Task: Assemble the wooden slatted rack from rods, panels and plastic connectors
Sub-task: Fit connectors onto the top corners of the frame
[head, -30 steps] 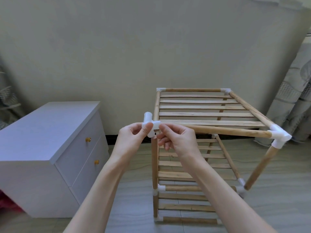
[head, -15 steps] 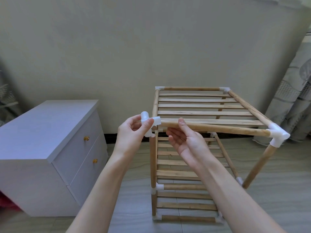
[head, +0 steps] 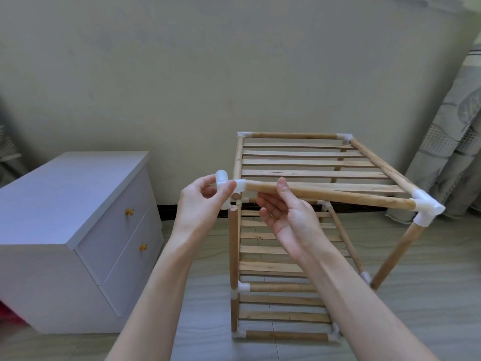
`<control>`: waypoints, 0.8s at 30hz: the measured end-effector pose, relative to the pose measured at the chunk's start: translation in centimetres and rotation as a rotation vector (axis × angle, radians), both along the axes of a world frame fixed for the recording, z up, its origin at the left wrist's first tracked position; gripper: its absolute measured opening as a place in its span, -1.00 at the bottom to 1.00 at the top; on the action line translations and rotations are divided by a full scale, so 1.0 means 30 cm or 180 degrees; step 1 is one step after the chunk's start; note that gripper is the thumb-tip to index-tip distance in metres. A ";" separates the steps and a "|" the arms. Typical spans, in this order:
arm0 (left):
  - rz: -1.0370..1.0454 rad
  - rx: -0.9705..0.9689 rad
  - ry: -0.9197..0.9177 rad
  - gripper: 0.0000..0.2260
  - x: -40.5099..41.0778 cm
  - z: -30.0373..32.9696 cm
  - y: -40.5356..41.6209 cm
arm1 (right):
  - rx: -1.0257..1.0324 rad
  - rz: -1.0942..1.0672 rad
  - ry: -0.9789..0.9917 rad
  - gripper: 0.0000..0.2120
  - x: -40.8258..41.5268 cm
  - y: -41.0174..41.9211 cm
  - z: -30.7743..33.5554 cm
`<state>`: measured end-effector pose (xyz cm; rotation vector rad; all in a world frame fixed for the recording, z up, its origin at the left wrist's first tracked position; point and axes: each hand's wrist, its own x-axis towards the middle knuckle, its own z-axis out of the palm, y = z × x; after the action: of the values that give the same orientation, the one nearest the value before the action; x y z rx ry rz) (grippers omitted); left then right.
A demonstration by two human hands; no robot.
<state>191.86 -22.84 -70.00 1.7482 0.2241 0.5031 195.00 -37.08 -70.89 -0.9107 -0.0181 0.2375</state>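
My left hand (head: pixel 205 201) had its grip pinched on the white plastic connector (head: pixel 229 187) at the near-left top corner of the rack (head: pixel 312 175), thumb and fingers curled round it. My right hand (head: pixel 289 220) lay palm up just to the right of that grip, fingers spread and loose, the thumb resting against the front top rod (head: pixel 330 195) without closing round it. That rod ran with its long axis away to the right of the grip, slightly downhill, to the far corner connector (head: pixel 425 208). What mattered sat directly under the left grip: the bare top end of the near-left upright rod (head: pixel 233 256), standing almost vertical, just below the connector's downward socket and a touch to the right of it, not yet seated. I judged the next move to be a short drop of the connector straight down its own axis onto that rod end, the left hand being plainly the nearer, with the right steadying the horizontal rod. The risk, I thought, was a skewed entry jamming the socket.
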 end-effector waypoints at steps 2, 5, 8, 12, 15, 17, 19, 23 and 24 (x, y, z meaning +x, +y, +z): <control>-0.0045 0.0043 0.0034 -0.61 0.004 0.003 -0.007 | -0.0035 0.0012 -0.0050 -0.77 -0.001 -0.002 -0.003; -0.0070 0.0177 0.0069 -0.68 0.005 0.004 -0.007 | -0.0167 0.0026 -0.0128 -0.76 -0.003 -0.008 -0.012; -0.0121 0.0500 0.0175 -0.75 -0.002 0.007 -0.030 | -0.0336 0.0015 -0.0155 -0.77 -0.011 -0.016 -0.022; -0.0165 0.0726 0.0121 -0.93 -0.012 0.003 -0.072 | -0.0368 -0.0070 -0.0144 -0.80 -0.020 -0.041 -0.031; -0.0198 0.0769 0.0050 -0.95 -0.026 0.002 -0.101 | -0.0397 -0.0153 -0.0154 -0.75 -0.025 -0.063 -0.032; -0.0375 0.0623 0.0041 -0.90 -0.030 0.003 -0.104 | -0.0317 -0.0213 -0.0187 -0.68 -0.028 -0.083 -0.032; -0.0682 0.0414 -0.0004 -0.74 -0.033 0.006 -0.099 | -0.0267 -0.0281 -0.0287 -0.64 -0.032 -0.113 -0.031; -0.0919 0.0988 -0.0182 -0.77 -0.025 -0.021 -0.100 | -0.0254 -0.0505 -0.0374 -0.60 -0.035 -0.179 -0.036; -0.0938 0.1253 -0.0240 -0.75 -0.017 -0.032 -0.107 | -0.0244 -0.0606 -0.0357 -0.59 -0.034 -0.197 -0.038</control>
<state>191.37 -26.06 -70.97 2.0955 -0.1989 0.4140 193.99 -42.97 -72.01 -0.9947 -0.0259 0.0100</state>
